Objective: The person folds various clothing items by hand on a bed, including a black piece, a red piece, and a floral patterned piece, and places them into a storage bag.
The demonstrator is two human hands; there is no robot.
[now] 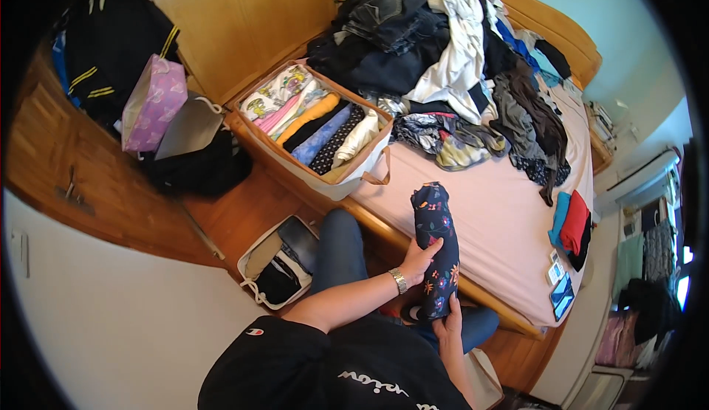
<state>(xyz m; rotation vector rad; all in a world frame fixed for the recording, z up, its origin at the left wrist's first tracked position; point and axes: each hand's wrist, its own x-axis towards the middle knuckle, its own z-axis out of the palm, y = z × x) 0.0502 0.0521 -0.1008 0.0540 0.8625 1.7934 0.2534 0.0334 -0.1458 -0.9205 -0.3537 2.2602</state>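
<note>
A dark navy garment with a colourful flower print [437, 225], rolled into a thick cylinder, is held upright over the near edge of the bed. My left hand [419, 261], with a metal watch on the wrist, grips its middle from the left, thumb across the front. Lower down, my right hand [449, 327] holds the bottom end from the right; some of its fingers are hidden behind the roll. Ahead and to the left, a fabric storage box [325, 187] with brown trim holds a row of folded clothes in several colours.
A large heap of loose clothes [391, 33] covers the far part of the bed [487, 240]. Folded red and blue clothes [572, 222] and a phone [562, 296] lie at its right edge. A smaller bin [249, 261] with clothes stands on the floor beside my left knee, bags [155, 104] behind it.
</note>
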